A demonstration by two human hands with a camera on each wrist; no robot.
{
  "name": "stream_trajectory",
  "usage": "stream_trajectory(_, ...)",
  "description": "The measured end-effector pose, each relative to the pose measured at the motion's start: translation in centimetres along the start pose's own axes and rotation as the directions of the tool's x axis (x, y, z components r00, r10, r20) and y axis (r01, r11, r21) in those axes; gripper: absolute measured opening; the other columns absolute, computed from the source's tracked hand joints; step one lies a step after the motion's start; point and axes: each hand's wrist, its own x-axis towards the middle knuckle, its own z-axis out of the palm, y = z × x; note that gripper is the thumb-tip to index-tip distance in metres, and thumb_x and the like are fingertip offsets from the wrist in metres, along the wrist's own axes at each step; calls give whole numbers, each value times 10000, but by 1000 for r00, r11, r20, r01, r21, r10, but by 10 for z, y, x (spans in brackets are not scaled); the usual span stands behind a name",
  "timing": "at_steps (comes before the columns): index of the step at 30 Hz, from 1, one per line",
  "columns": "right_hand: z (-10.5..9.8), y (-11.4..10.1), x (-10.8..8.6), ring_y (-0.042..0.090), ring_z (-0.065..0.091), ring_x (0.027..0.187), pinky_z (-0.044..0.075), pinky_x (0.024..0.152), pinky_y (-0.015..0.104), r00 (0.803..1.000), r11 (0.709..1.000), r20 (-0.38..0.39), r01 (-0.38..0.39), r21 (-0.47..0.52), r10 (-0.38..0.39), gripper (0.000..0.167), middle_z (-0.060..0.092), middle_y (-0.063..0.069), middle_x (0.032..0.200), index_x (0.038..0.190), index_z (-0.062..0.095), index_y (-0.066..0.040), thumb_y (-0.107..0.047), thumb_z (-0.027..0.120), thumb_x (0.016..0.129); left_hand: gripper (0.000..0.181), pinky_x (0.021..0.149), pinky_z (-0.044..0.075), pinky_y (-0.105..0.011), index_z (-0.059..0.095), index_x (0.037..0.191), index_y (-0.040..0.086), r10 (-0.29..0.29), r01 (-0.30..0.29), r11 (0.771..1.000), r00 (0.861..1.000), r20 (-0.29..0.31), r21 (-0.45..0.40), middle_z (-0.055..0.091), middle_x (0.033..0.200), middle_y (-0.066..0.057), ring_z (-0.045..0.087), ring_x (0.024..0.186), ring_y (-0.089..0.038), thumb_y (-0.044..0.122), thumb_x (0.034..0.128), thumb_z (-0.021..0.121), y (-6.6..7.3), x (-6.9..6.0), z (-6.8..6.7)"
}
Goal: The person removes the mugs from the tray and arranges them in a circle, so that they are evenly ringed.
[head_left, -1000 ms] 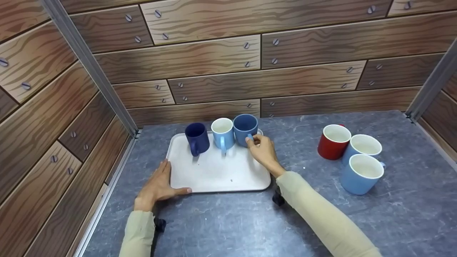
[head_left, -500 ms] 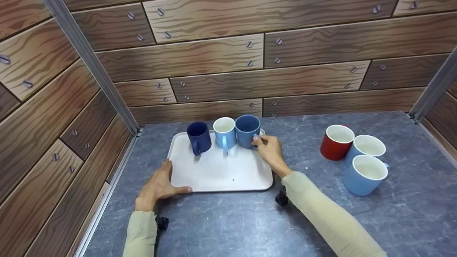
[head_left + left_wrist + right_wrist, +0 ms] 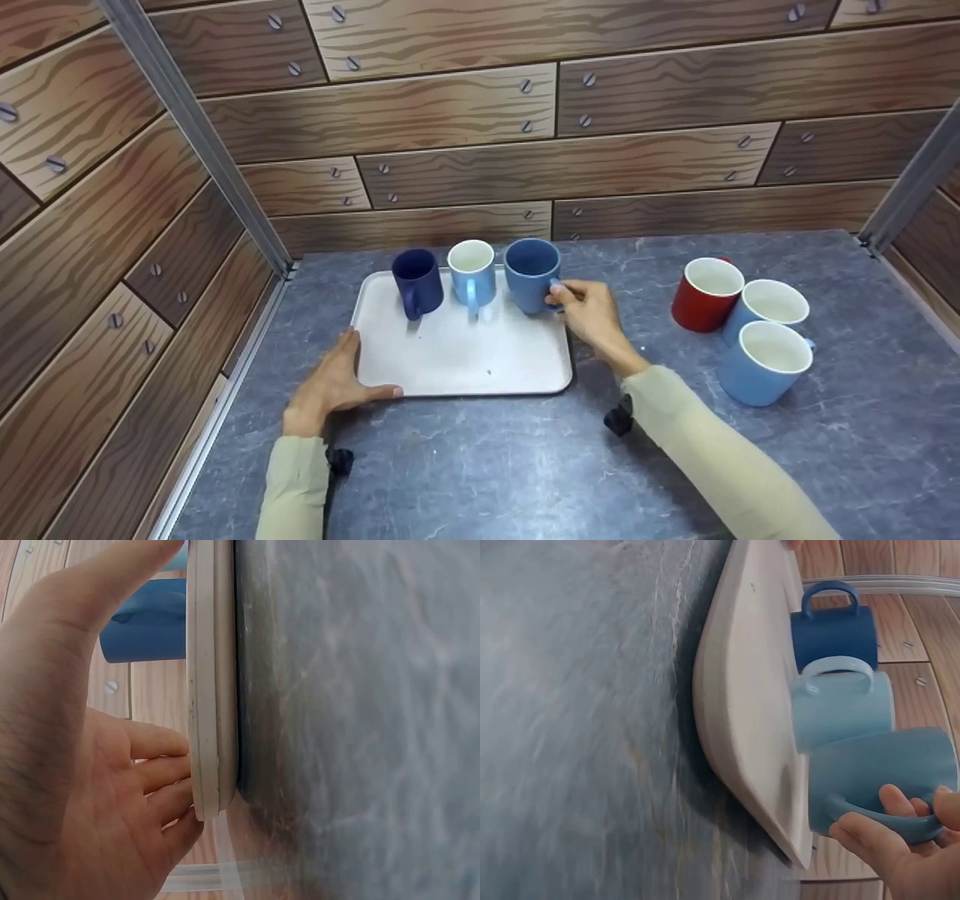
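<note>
My right hand (image 3: 592, 315) pinches the handle of a medium blue mug (image 3: 527, 283) at the back right of a white tray (image 3: 457, 360). In the right wrist view my fingers hook round this mug's handle (image 3: 885, 819); I cannot tell whether its base touches the tray. My left hand (image 3: 324, 390) rests against the tray's near left corner, thumb along the front edge. Its fingers lie straight against the tray's rim (image 3: 206, 705) in the left wrist view. Beside the held mug stand a light blue mug (image 3: 482, 289) and a dark blue mug (image 3: 424, 291), handles facing me.
Off the tray to the right, a red mug (image 3: 697, 306) and two light blue mugs (image 3: 756, 379) with pale insides stand close together on the grey tabletop (image 3: 487, 465). A wood-patterned wall (image 3: 450, 112) rises behind, with another at the left.
The medium blue mug has moved right with my right hand, and a gap has opened between it and the light blue mug. My left hand has stayed at the tray's corner.
</note>
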Motion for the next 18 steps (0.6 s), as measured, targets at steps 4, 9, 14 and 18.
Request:
stream_trajectory(4,-18,2,-6,343,768,1113,655,935,416,999,999,-3,47,-12,-47,319,809,200,1097,1311,729,51,-160,633,1090,1506,1321,206,-615,148,1684,-50,4,-4,1000,1000,0,-4,107,1765,-285,162,1624,-493,779,663,881,-1,0,0)
stream_trajectory(9,-41,10,-12,183,775,979,662,894,339,997,997,-20,76,8,-76,303,817,195,1038,1275,733,88,-125,648,1076,1502,1328,208,-599,152,1683,-53,0,0,1000,1000,-2,-1,108,1768,-278,156,1632,-475,769,662,886,-2,0,1)
stream_trajectory(14,-65,18,-20,74,757,896,639,817,194,998,999,-46,43,27,-42,324,815,195,1049,1304,720,84,-132,662,1070,1518,1327,204,-600,145,1686,-48,2,-2,1000,1000,1,0,105,1768,-279,157,1630,-479,787,653,880,0,1,1)
stream_trajectory(18,-81,23,-26,30,755,866,607,736,136,997,999,-71,30,-9,-31,338,818,182,1071,1316,723,64,-162,670,1070,1512,1323,201,-611,152,1681,-59,9,-9,1000,1000,-2,0,108,1764,-288,158,1626,-491,782,658,881,1,1,0)
